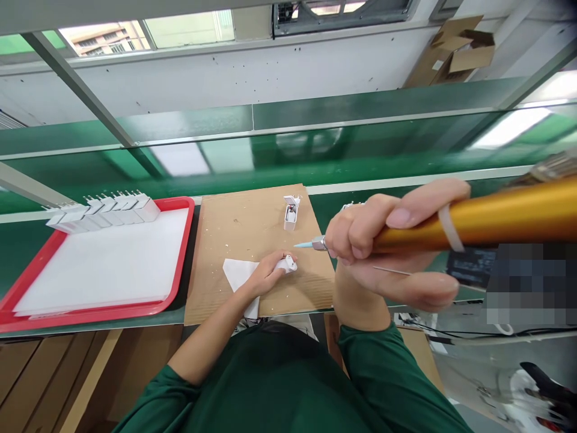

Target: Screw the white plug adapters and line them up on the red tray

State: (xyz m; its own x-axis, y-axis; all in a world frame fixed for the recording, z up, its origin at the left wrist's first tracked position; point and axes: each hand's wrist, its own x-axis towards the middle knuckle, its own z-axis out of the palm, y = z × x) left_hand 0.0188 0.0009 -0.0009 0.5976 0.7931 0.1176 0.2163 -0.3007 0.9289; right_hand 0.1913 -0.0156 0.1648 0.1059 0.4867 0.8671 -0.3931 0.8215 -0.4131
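My right hand is closed around a long gold cylindrical tool with a metal nose and a pale blue pointed tip. The tip points left, above the cardboard. A thin wire or needle-like piece shows below the fingers. My left hand rests on the cardboard, its fingers curled around a small white plastic housing, partly hidden. A white cloth lies beneath that hand. Farther back on the cardboard stands an open white plastic case with dark parts inside.
A cardboard sheet covers the work surface. To the left, a red tray lined with white sheets bears a row of several white boxes with pins at its back edge. An open carton sits at the far right.
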